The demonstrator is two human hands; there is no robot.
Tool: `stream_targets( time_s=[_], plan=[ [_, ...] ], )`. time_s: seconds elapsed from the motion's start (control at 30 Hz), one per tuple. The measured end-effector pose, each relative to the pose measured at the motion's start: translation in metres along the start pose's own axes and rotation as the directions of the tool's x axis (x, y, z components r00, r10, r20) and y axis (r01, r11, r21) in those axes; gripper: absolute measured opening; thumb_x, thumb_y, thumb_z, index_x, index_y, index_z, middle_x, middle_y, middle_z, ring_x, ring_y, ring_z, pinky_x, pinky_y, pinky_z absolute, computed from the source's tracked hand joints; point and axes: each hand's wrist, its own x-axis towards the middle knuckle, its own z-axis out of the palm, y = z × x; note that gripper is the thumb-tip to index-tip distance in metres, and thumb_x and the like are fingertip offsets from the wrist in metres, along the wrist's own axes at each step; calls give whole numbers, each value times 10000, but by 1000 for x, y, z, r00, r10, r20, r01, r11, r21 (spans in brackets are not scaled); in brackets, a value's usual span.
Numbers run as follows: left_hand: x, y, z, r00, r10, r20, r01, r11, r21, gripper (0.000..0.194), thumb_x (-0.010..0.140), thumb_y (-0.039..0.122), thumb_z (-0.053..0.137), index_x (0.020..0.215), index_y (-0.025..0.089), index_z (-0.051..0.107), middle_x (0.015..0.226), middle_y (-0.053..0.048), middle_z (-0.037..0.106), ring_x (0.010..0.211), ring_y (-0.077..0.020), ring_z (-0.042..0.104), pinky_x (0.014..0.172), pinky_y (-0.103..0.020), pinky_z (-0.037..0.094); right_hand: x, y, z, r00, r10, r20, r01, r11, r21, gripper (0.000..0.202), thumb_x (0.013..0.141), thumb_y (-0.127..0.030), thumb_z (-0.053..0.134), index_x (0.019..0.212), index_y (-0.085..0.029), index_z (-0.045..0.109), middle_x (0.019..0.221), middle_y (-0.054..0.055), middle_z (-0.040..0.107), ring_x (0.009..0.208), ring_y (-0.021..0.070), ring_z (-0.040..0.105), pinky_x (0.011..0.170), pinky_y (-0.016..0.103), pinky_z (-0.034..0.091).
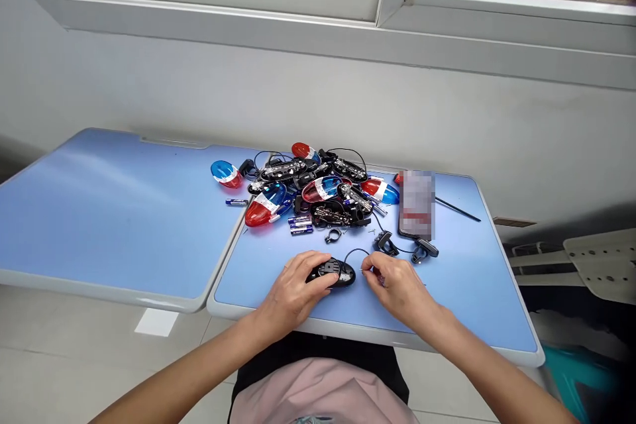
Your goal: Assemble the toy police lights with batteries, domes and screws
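Note:
My left hand (302, 283) is wrapped round a black oval housing (344, 274) that rests on the blue table near its front edge. A thin black cable runs from this housing towards the right. Just right of it, my right hand (395, 281) is closed in a pinch, with a tiny pale tip showing at the fingertips; what it is I cannot make out. Beyond the right hand lie a black clamp (384, 243) and a black switch piece (425, 250) on a cable. A black ring clamp (332, 236) sits behind the housing.
Red-and-blue lens covers (268, 205) and opened black housings (332, 214) are heaped at the back. Batteries (301, 225) lie before the heap, with one battery (236, 202) on the left table (124, 232). A blurred-out phone (416, 205) and a black strip (458, 209) lie right.

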Motion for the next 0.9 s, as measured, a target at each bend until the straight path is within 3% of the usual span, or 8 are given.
stream_targets(
  time_s=[0.27,0.63,0.9],
  plan=[
    [-3,-4,3,999,15,-37,-14,1000,22,286,936,101,523,1121,273,658,1191,-93,599,1134,-234,536,916,-424,501,-7,-8,6,990,-142,-23,137,979,-148,213,877,-37,434,838,-191,575,762,11,571,656,130,513,575,243,320],
    [-3,-6,4,997,63,-49,-62,998,20,304,927,61,482,1042,257,685,1171,-89,607,1112,-235,531,866,-394,491,-5,-13,14,985,-175,-11,169,964,-207,216,879,-20,457,857,-185,595,804,24,611,726,143,545,593,243,329],
    [-3,-6,4,997,59,-50,-59,998,8,290,915,50,506,1033,238,693,1152,-98,597,1098,-239,527,874,-400,482,-2,-16,14,986,-136,98,159,942,-296,191,898,-52,500,852,-177,637,806,31,646,721,149,585,576,254,335]
  ],
)
